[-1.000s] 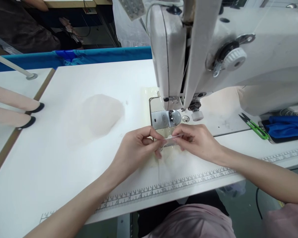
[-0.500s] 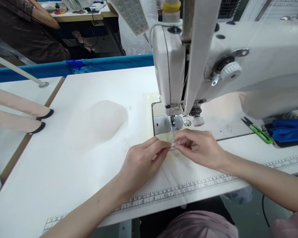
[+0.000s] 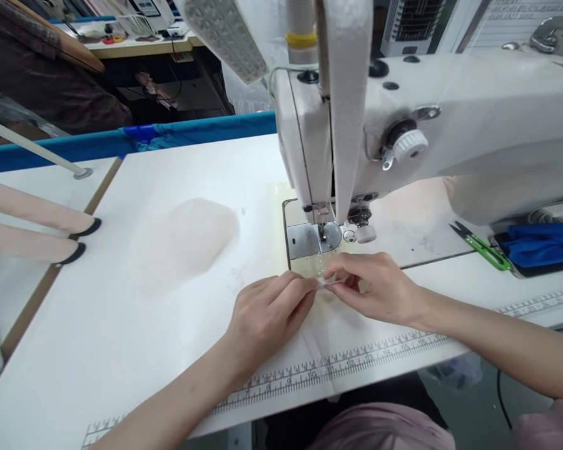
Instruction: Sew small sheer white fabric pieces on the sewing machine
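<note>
In front of the sewing machine (image 3: 403, 112), a thin whitish strip of sheer fabric (image 3: 323, 285) stretches between my hands. My left hand (image 3: 274, 309) pinches its left end, thumb and forefinger together. Beside it, my right hand (image 3: 373, 287) pinches the other end, with the remaining fingers curled. Part of the strip seems to hang down over the table edge, but its pale colour hardly stands out from the white top. Just beyond my fingertips lie the metal needle plate (image 3: 304, 240) and the presser foot (image 3: 323, 234).
Green thread snips (image 3: 483, 247) lie at the right by a dark tray with blue cloth (image 3: 542, 244). A ruler tape (image 3: 309, 375) runs along the front edge. Two pale padded rods (image 3: 32, 206) with dark ends reach in from the left. A person (image 3: 42, 69) is at the back left.
My view has shifted slightly, so the machine appears lower and further left. Both hands still pinch the strip, and a little more of it shows between my fingers.
</note>
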The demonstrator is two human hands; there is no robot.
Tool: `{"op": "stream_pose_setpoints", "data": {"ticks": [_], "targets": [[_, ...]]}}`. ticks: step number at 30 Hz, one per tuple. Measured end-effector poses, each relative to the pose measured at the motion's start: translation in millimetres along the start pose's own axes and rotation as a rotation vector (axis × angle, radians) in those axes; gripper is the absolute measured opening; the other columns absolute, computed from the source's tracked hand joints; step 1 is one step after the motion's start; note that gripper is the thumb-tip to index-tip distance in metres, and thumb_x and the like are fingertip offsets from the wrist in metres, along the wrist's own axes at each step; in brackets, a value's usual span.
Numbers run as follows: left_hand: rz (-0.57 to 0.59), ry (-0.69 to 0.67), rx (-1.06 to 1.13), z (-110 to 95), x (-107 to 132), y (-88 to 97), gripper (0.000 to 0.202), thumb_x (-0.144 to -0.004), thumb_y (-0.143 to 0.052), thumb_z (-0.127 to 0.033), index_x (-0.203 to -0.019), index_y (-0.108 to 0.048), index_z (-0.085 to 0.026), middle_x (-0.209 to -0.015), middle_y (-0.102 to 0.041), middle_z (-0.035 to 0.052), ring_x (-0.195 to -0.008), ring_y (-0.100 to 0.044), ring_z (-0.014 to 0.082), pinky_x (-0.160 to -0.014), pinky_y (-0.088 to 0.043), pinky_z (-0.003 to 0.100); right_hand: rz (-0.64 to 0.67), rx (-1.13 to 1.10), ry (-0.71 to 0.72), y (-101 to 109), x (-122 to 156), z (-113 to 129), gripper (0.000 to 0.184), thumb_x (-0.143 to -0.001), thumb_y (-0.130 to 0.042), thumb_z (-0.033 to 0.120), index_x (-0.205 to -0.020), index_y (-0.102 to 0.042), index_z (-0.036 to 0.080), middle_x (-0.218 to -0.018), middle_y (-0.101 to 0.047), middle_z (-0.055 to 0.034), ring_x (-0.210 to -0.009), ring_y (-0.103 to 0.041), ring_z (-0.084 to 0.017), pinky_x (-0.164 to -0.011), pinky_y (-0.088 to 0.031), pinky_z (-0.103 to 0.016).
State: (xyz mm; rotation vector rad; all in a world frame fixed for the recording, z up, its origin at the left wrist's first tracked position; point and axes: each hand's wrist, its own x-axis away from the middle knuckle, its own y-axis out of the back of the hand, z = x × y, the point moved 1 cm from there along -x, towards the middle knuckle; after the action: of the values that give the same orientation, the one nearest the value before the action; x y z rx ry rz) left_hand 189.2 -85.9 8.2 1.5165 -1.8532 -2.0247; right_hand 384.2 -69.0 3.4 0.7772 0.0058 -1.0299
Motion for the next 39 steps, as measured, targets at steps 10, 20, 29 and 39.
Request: {"op": "stream_pose_setpoints", "data": {"ticks": [10, 20, 29, 39], "targets": [[-0.009, -0.023, 0.016, -0.8, -0.1, 0.0, 0.013, -0.085, -0.059, -0.006, -0.091, -0.056, -0.017, -0.071, -0.066, -0.0022, -0.056, -0.058, 0.0088, -0.048, -0.043, 0.02, 0.044, 0.082, 0.073, 0.2, 0.1, -2.4, 0.015, -0.086, -0.052, 0.012, -0.098, -0.053, 0.021, -0.072, -0.06, 0.0062, -0.055, -0.051, -0.006, -0.049, -0.041, -0.016], [-0.022, -0.031, -0.001, -0.4, -2.4, 3.8, 0.011, -0.085, -0.061, -0.01, -0.09, -0.056, -0.018, -0.066, -0.064, -0.0036, -0.053, -0.059, 0.009, -0.047, -0.044, 0.02, 0.03, 0.09, 0.097, -0.6, -1.3, -2.3, 0.017, -0.086, -0.05, 0.012, -0.1, -0.054, 0.02, -0.068, -0.057, 0.0067, -0.051, -0.048, -0.005, -0.048, -0.039, -0.015], [-0.013, -0.081, -0.02, 2.0, -0.2, 5.7, 0.012, -0.086, -0.062, -0.009, -0.093, -0.055, -0.015, -0.066, -0.065, -0.0015, -0.052, -0.056, 0.009, -0.049, -0.044, 0.022, -0.056, 0.177, 0.219, 0.8, -3.0, -2.6, 0.014, -0.091, -0.048, 0.012, -0.095, -0.059, 0.019, -0.07, -0.063, 0.0045, -0.057, -0.056, -0.006, -0.049, -0.042, -0.017], [0.045, 0.104, 0.142, -3.6, -1.0, 2.3, 0.027, -0.092, -0.054, -0.012, -0.118, -0.054, -0.019, -0.064, -0.059, -0.0056, -0.052, -0.051, 0.0062, -0.047, -0.041, 0.017, -0.149, 0.612, 0.662, 10.7, 0.3, 7.0, 0.019, -0.088, -0.051, 0.007, -0.081, -0.067, 0.014, -0.061, -0.064, 0.002, -0.048, -0.052, -0.008, -0.038, -0.039, -0.024]]}}
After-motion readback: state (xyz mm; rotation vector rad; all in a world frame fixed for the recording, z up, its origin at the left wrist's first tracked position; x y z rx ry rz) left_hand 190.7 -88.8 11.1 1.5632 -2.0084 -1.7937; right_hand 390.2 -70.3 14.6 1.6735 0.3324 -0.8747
